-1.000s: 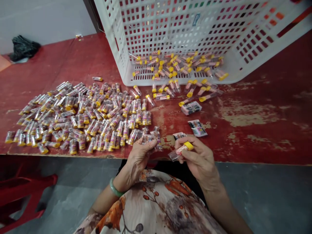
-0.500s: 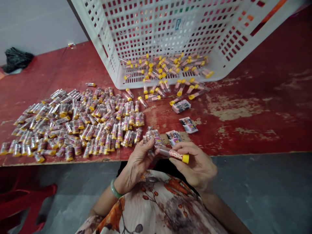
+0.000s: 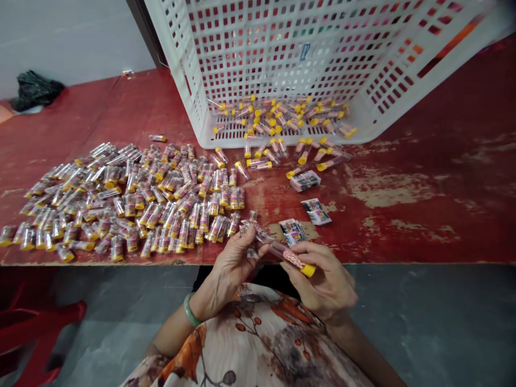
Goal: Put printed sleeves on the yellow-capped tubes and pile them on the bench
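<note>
My right hand (image 3: 328, 282) is closed around the yellow-capped end of a clear tube (image 3: 292, 258) with red-and-white contents. The tube points up and left toward my left hand (image 3: 230, 264). There, my left thumb and fingers pinch a clear printed wrapper (image 3: 262, 234). The tube's far end meets the wrapper; whether it is inside, I cannot tell. Just beyond my right fingers lies a stack of printed packets (image 3: 293, 232) on the table edge. Left of my left hand spreads a large heap of wrapped yellow-capped tubes (image 3: 161, 199).
A white plastic basket (image 3: 379, 126) lies tipped toward me, with loose tubes (image 3: 278, 115) inside and spilling out onto the red table (image 3: 403, 226). More printed packets (image 3: 305, 181) lie in front of it. A black bag (image 3: 38, 88) sits far left; a red stool (image 3: 44, 344) stands below.
The tube in my right hand has tilted, its capped end lower, and sits slightly closer to the wrapper. My left hand keeps its pinch. The whole view has shifted a little.
</note>
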Demonstrator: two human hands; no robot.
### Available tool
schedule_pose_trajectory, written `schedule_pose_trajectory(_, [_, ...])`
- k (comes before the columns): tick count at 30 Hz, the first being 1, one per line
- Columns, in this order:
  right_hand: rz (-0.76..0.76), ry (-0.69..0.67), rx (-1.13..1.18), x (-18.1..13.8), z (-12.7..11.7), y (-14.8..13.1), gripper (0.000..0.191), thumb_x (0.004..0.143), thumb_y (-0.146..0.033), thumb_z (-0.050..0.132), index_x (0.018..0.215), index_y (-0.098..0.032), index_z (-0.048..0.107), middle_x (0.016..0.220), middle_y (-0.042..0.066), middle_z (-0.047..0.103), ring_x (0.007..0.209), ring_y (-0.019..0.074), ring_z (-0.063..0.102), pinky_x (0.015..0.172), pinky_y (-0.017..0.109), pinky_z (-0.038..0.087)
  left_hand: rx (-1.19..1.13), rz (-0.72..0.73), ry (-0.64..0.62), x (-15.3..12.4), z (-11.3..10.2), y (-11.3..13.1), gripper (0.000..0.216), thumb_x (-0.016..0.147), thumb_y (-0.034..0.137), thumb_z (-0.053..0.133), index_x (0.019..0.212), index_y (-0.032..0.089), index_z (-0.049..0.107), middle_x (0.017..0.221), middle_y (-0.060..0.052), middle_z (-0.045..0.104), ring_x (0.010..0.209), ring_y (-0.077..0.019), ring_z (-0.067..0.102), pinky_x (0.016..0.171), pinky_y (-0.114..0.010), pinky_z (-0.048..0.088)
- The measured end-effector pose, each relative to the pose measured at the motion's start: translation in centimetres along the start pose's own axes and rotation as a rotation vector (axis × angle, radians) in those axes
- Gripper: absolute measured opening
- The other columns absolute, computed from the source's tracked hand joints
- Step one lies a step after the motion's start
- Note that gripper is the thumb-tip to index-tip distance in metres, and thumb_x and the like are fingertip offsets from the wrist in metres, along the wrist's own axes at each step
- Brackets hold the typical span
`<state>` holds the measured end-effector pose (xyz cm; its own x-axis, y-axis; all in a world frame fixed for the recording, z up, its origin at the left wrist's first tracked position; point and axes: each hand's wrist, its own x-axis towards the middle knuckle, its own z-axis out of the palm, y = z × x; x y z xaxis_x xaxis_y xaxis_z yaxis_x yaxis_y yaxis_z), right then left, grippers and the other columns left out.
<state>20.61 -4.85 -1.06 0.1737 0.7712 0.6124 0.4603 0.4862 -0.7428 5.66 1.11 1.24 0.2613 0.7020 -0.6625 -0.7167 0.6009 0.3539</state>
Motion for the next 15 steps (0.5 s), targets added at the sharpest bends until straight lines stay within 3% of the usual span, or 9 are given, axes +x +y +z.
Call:
schedule_pose_trajectory(8, [-0.078,0.028,-0.148,0.1,0.8,-0.6,0.036,0.072,-0.009,0.071,0.103,-0.023,0.059,0.094,0.006,0.068,0.082,0.0203,0.068,0.069,0.035,0.058,0.098,0.089,-0.064,-0.2,-0.5,-0.2,0.034,0.051,0.026,0.089,0.071,0.013,0.065,0.068,0.002,0.063,0.063,-0.0100,0.060,0.063,-0.025,0.056])
schedule_pose_trajectory(15, [-0.254,-0.006,-0.325,-0.1,1.2,-0.6,0.038,0.073,-0.011,0.073,0.106,-0.024,0.059,0.093,0.005,0.071,0.080,0.0196,0.070,0.067,0.031,0.060,0.156,0.122,-0.116,0.0,-0.9,-0.4,0.035,0.056,0.031,0.087,0.074,0.012,0.063,0.069,0.001,0.064,0.063,-0.0108,0.062,0.065,-0.026,0.057])
